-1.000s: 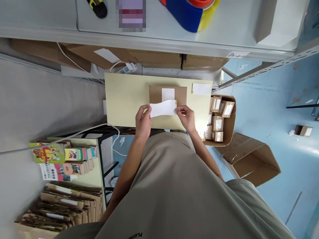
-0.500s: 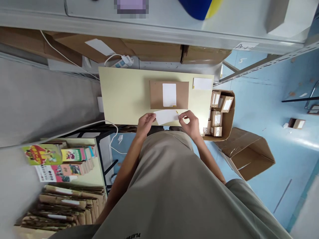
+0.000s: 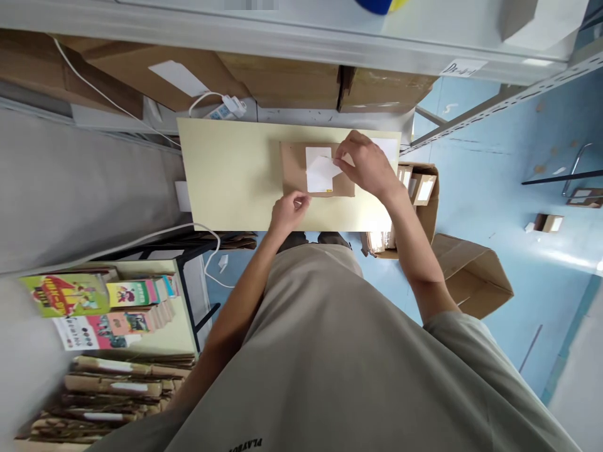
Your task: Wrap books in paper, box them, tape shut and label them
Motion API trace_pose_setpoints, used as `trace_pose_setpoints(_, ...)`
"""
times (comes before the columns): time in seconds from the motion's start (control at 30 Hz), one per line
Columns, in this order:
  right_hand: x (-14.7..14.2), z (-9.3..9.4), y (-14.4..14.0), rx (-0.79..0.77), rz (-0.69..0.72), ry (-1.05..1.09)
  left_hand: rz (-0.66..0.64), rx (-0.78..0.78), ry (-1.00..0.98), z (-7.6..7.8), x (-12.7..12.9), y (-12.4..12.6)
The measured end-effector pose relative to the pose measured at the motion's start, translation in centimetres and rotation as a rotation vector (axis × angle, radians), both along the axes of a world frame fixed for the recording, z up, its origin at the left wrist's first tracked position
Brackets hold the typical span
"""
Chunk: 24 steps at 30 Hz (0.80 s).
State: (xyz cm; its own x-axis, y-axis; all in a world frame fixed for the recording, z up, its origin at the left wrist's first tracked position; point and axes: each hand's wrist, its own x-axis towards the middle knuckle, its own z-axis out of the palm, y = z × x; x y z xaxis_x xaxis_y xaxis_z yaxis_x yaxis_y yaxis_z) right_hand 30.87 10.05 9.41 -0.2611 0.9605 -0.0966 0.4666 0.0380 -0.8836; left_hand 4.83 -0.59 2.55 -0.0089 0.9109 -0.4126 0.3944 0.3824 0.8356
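Observation:
A brown cardboard box (image 3: 296, 171) lies on the pale yellow table (image 3: 226, 169), with a white label (image 3: 319, 185) on its top. Above the box, my right hand (image 3: 365, 162) pinches a thin white paper slip (image 3: 336, 171) between thumb and fingers. The slip overlaps the label from where I look. At the box's near edge is my left hand (image 3: 289, 212), its thumb and fingers curled together at the corner. Whether something small is between those fingertips is hidden. Another white paper (image 3: 386, 148) lies at the table's far right, partly covered by my right hand.
Right of the table stands an open carton (image 3: 431, 216) with several small labelled boxes. Another open carton (image 3: 483, 282) sits on the blue floor. A metal shelf (image 3: 282, 47) crosses the far side. A white cable (image 3: 141, 235) and a book rack (image 3: 164, 314) are at left.
My right hand has moved up and over the box with the white slip. My left hand has let go of the slip's other end and shifted right to the box's near edge.

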Motion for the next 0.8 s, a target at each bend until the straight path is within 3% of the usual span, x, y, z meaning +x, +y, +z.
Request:
trace_pose_setpoints(0.17,-0.3,0.8,1.1,0.102,0.135,-0.075,0.110,0.244,0.045,1.2,-0.1,1.6)
trace_pose_setpoints(0.3,-0.3,2.4,0.6,0.124,0.244,-0.155,0.021,0.351,0.074,2.4,-0.1,2.2)
trace_pose_setpoints(0.4,-0.5,4.6,0.3,0.084,0.262,-0.271,-0.059,0.369,0.113,2.8,0.3,2.2)
trace_pose_setpoints(0.6,-0.7,8.7,0.2,0.064,0.381,-0.470,-0.090,0.434,0.121,3.3,0.9,1.4)
trace_pose_setpoints(0.8,-0.4,8.4,0.2,0.168,0.436,-0.493,-0.072,0.466,0.150,3.6,1.4,1.6)
